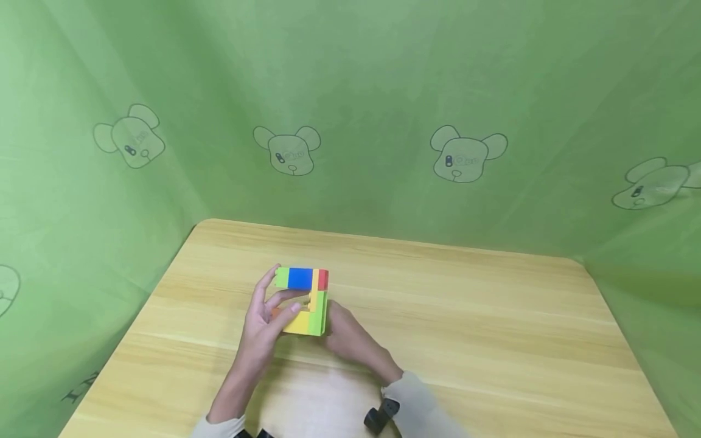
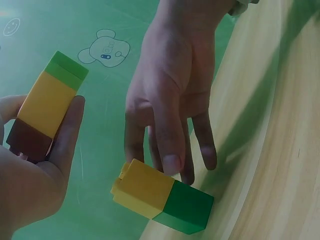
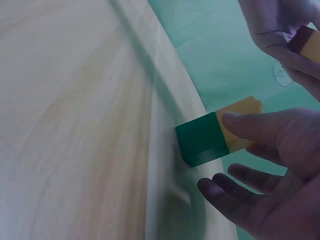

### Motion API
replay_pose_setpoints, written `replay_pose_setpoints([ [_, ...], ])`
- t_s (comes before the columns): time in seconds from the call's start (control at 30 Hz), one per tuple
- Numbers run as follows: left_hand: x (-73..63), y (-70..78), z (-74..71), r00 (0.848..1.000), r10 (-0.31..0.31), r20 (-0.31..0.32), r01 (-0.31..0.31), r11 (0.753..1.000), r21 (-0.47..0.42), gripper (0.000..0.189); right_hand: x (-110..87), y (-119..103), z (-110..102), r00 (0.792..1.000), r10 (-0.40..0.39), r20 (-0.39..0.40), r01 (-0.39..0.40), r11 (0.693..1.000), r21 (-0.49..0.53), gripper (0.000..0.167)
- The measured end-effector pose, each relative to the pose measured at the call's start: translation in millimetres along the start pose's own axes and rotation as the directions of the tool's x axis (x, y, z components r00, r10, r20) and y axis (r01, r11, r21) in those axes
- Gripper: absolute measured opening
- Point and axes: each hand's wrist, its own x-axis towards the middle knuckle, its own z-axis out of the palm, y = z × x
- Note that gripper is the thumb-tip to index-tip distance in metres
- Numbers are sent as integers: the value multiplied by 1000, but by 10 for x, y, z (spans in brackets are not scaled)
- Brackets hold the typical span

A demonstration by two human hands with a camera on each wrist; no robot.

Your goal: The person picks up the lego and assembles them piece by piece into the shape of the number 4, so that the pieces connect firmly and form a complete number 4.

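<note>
My left hand (image 1: 258, 328) grips a frame-like build of toy building bricks, its thumb over the yellow brick (image 1: 296, 325) at the near side. A blue brick (image 1: 300, 278) lies along the far side, with a red brick (image 1: 324, 280) at the corner and light green ones down the right. Seen from the left wrist, a green, yellow and dark reddish row (image 2: 52, 102) of that build sits in the hand. My right hand (image 1: 350, 336) pinches a separate yellow-and-green brick pair (image 3: 202, 140) by its yellow brick (image 2: 145, 187); in the head view this pair is hidden behind the build.
Both hands are over a light wooden table (image 1: 465, 322) with rounded far corners. A green curtain (image 1: 372, 73) printed with bear faces surrounds its back and sides. A dark wrist device (image 1: 381, 415) is strapped at the right sleeve, and another shows partly at the left.
</note>
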Motion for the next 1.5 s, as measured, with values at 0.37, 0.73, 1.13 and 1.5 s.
replay_pose_setpoints([
  [0.37,-1,1,-8,999,-19,-30,19,1000,-4,78,-2,48,39,997,72,-35,-72,997,11,61],
  [0.73,26,18,-7,1000,3,-30,-3,1000,-6,82,-202,34,-299,982,140,-127,-116,976,183,42],
  [1.13,60,-15,53,998,-16,-56,18,999,46,97,-439,9,-591,983,32,-182,19,962,271,45],
  [1.5,92,1,93,999,-32,-29,35,992,122,106,-576,-42,-770,976,-19,-215,82,954,288,31],
])
